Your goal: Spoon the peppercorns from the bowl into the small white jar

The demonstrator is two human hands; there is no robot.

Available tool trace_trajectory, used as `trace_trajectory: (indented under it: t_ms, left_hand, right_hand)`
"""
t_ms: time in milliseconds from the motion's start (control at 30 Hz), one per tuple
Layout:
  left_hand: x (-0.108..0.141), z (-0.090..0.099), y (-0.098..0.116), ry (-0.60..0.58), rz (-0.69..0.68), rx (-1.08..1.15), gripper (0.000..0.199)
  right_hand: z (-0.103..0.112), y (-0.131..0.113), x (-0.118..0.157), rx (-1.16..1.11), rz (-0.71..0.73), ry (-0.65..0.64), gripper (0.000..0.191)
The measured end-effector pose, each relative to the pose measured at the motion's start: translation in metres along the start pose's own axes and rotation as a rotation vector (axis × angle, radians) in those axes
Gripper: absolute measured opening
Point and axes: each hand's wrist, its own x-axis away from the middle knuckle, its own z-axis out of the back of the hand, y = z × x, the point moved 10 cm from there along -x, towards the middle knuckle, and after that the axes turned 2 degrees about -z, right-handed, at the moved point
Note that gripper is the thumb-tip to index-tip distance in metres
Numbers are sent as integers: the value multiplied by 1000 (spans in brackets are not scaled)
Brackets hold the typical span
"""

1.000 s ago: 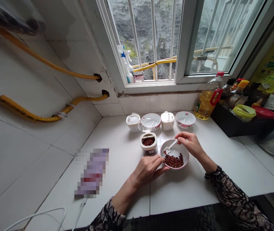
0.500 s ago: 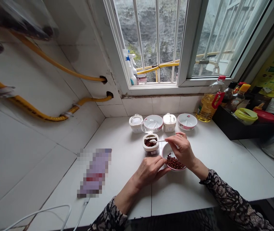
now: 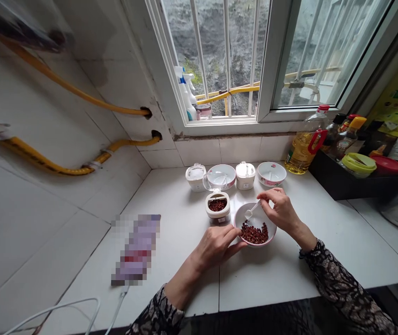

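Note:
My left hand [image 3: 218, 244] grips the left rim of a white bowl [image 3: 271, 222] with a pink edge. Dark red peppercorns [image 3: 254, 234] lie in the bottom of that bowl. A small white spoon [image 3: 252, 211] is pinched by its handle in my right hand [image 3: 280, 209], its head tilted down inside the bowl above the peppercorns. Just left of the bowl stands a seasoning jar [image 3: 219, 215], its clear lid raised, with more peppercorns inside.
Behind are two lidded jars, one on the left [image 3: 196, 179] and another [image 3: 245, 177], between two floral bowls [image 3: 272, 174]. An oil bottle [image 3: 303, 146] and a black rack [image 3: 341, 179] stand right. A pixelated purple object [image 3: 138, 251] with a white cable [image 3: 117, 307] lies left.
My right hand has moved right, bringing the spoon from over the open jar into the bowl. My left hand stays on the bowl's rim.

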Motion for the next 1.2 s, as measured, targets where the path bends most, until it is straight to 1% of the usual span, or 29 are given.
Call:
trace_trajectory:
  t_ms: [133,267,367,433,567,667,900,1067,1200]
  left_hand:
    - [-1,-1,0,-11,4,11,33]
    - [-1,-1,0,-10,2,10,31]
    - [0,-1,0,-14,4,8,31]
    - [0,-1,0,-17,1,7,31]
    - [0,-2,0,-22,0,16,30]
    - [0,-1,0,-14,-1,17,31]
    - [-2,1,2,-5,-8,11,29]
    - [-1,0,1,-6,-5,12,29]
    - [0,-1,1,-10,-7,11,30]
  right_hand:
    - [-13,-4,4,88,60,-88,19]
    - [-29,-8,10,4,25,-166,20]
    - [-38,-3,13,-92,-59,-202,20]
    - [-39,5,13,-137,-133,-195,20]
    - [-30,20,11,-195,-271,-141,20]
    - [-24,27,10,-272,-353,-125,20]
    - [-24,43,13,-511,-569,-103,17]
    - [-32,51,16,-639,-685,-108,15]
    - [-36,54,18,-703,-738,-113,16]
